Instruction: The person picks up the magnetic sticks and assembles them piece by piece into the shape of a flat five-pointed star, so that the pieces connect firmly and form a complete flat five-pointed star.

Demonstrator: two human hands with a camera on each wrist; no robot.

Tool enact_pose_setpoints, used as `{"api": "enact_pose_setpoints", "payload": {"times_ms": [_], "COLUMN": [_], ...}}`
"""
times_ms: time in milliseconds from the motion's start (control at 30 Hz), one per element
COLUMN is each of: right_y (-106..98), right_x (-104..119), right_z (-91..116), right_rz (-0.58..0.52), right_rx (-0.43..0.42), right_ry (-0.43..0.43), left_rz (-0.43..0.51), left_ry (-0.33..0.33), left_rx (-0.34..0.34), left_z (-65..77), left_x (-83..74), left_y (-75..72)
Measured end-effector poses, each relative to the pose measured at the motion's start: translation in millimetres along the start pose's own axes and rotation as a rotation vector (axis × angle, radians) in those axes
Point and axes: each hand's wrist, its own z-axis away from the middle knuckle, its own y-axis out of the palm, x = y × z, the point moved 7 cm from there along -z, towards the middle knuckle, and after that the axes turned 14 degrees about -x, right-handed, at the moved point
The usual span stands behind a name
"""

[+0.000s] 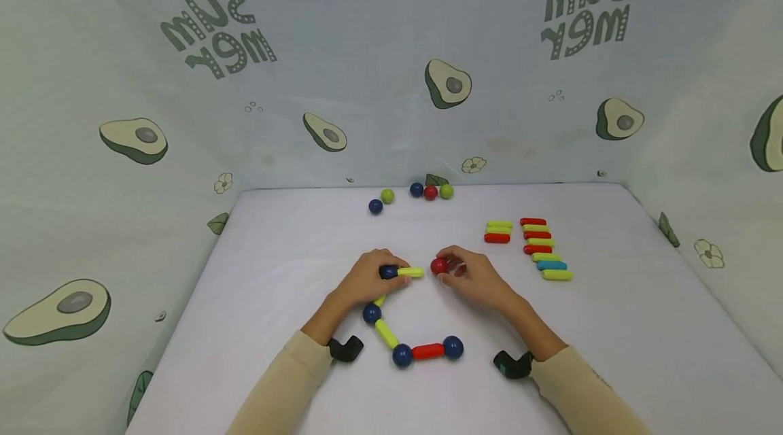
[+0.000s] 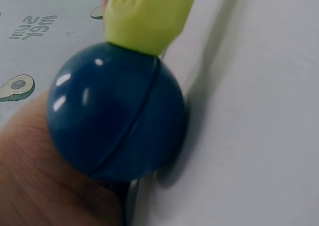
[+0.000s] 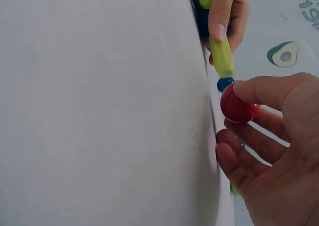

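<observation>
Chain [image 1: 387, 334]: glossy blue balls [image 1: 402, 355], yellow-green and red rods [image 1: 427, 351], curving across white table [image 1: 275, 238]
Left hand [image 1: 370, 277]: pinches its far end [image 1: 411, 272]
Right hand [image 1: 480, 279]: pinches shiny red ball [image 1: 438, 266] near that end
Backdrop [image 1: 379, 68]: pale avocado-print cloth

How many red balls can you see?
2: one red ball held by the right hand, another red ball at the back between a blue ball and a green ball. More could be hidden.
</observation>
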Motion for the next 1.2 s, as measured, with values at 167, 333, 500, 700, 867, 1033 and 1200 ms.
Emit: {"api": "enact_pose_setpoints", "payload": {"times_ms": [167, 333, 500, 700, 867, 1033, 1200], "right_y": [5.7, 6.2, -7.6, -45.4, -71.7, -78.1, -76.5], "right_x": [4.7, 4.4, -9.0, -38.7, -56.2, -68.2, -71.7], "right_z": [2.5, 2.0, -1.0, -5.8, -6.4, -6.7, -7.2], "right_rz": [0.006, 0.018, 0.036, 0.111, 0.235, 0.344, 0.373], "right_rx": [0.023, 0.034, -0.010, -0.168, -0.262, -0.249, -0.230], "right_ry": [-0.024, -0.034, 0.000, 0.061, 0.076, 0.090, 0.063], "left_rz": [0.009, 0.019, 0.005, 0.011, 0.015, 0.017, -0.008], "left_ry": [0.010, 0.022, -0.007, -0.017, -0.018, -0.035, -0.030], "left_rx": [-0.004, 0.001, -0.002, -0.013, -0.027, -0.042, -0.005], "left_z": [-2.5, -4.0, -1.9, -0.3, -0.2, 0.7, 0.3], "left_x": [-0.2, -1.3, 0.7, 1.7, 3.9, 6.9, 9.4], "left_y": [0.5, 3.2, 2.6, 0.6, -3.5, -13.9, -15.6]}}
